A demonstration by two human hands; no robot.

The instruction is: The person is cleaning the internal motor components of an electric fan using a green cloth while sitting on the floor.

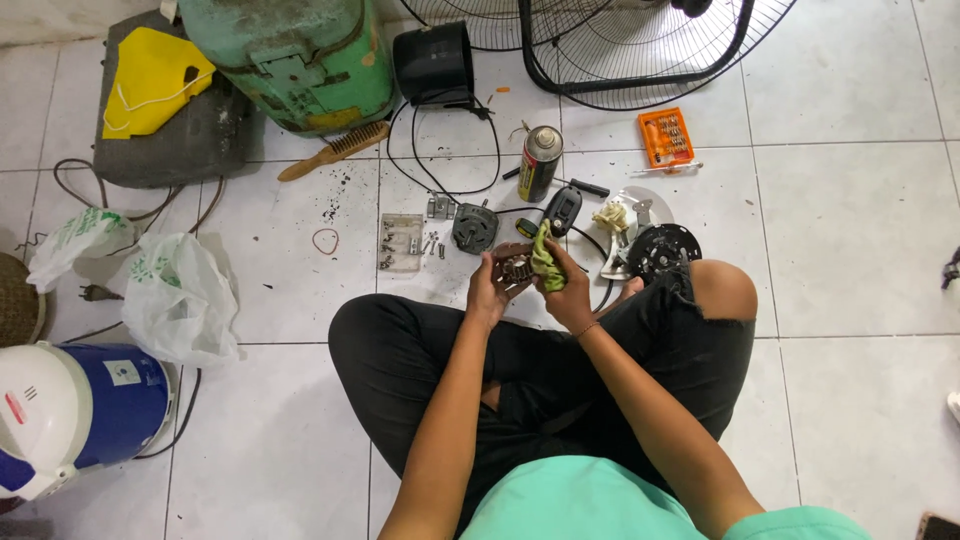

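Observation:
I sit cross-legged on a white tiled floor. My left hand point(488, 288) holds a small dark round motor part point(516, 264) in front of my knees. My right hand point(566, 290) grips a green cloth point(546, 262) and presses it against that part. Just beyond my hands lie a grey motor housing point(474, 226), a black perforated disc point(662, 250), a black multimeter-like device point(562, 208) and a spray can point(540, 162) standing upright.
A clear bag of screws point(401, 240) and loose bolts lie left of the motor housing. An orange bit case point(666, 136), fan guards point(640, 45), a wooden brush point(334, 150), a green metal body point(300, 55), plastic bags point(175, 295) and a blue-white appliance point(75, 410) surround me.

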